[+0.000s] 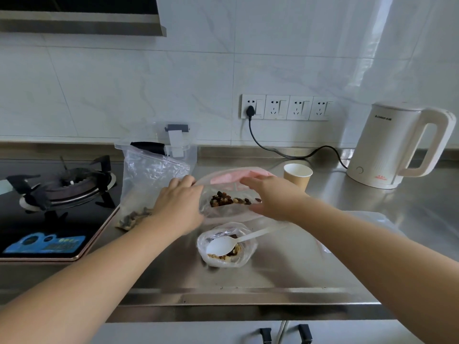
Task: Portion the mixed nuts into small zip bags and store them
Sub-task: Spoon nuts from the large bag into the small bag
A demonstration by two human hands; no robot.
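Both hands hold a small zip bag (229, 203) of nuts above the steel counter (323, 256), its long axis running left-right. The left hand (180, 204) grips its left edge with curled fingers; the right hand (269, 198) pinches its right edge between thumb and fingers.

On the tabletop (285, 274), a spoon (223, 245) rests in the near bag of nuts (224, 245), a zip bag (227, 203) lies behind it, a cup (297, 176) and kettle (395, 145) stand right, and a stove (57, 202) sits left.
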